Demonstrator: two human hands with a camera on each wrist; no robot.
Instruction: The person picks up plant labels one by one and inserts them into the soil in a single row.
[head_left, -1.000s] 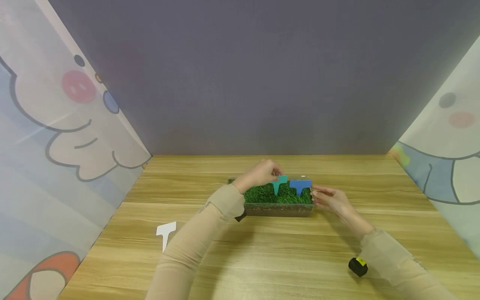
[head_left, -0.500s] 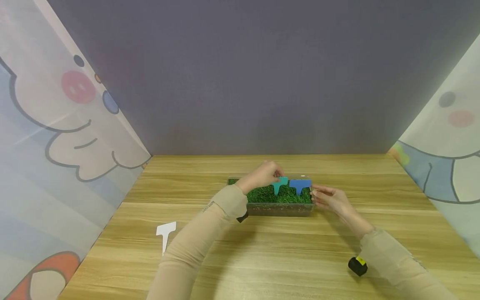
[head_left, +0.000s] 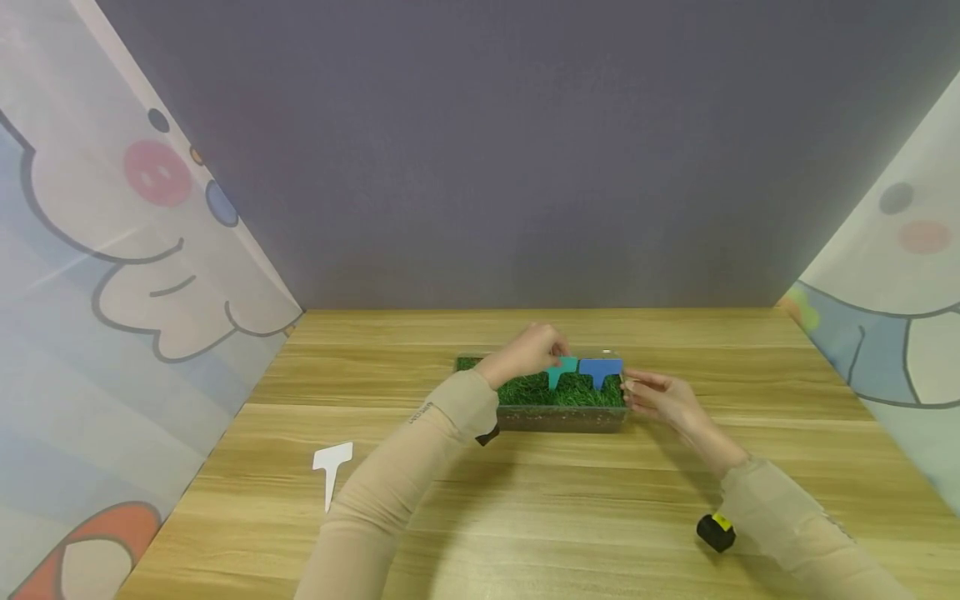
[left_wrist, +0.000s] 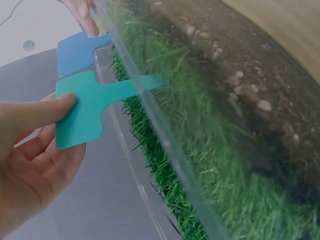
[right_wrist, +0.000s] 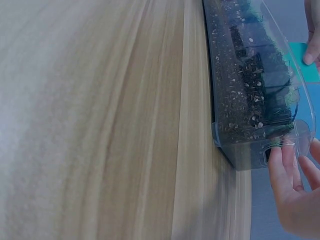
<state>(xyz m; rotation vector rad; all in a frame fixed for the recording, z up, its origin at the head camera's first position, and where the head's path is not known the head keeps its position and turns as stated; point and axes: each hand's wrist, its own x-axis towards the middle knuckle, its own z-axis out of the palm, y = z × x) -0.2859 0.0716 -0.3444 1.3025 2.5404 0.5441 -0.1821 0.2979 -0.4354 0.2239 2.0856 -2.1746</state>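
A clear planter box (head_left: pixel 558 418) of dark soil and green grass (left_wrist: pixel 155 165) stands toward the back of the wooden table. My left hand (head_left: pixel 528 350) pinches a teal T-shaped plant label (left_wrist: pixel 82 112) between thumb and fingers; its narrow stem stands down in the grass behind the clear wall. Right beside it a blue plant label (head_left: pixel 600 368) stands upright in the grass. With fairly straight fingers, my right hand (head_left: pixel 667 402) touches the right end of the box. In the right wrist view, its fingertips (right_wrist: pixel 275 157) lie against the end wall.
A white T-shaped plant label (head_left: pixel 331 467) lies on the wooden table (head_left: pixel 570 517) at the left, partly behind my left sleeve. A grey wall (head_left: pixel 480 167) rises at the back, with cartoon-printed panels (head_left: pixel 97 250) on both sides.
My left hand has moved slightly down and right, and the teal label sits a little lower in the grass. My right hand and the box have stayed put.
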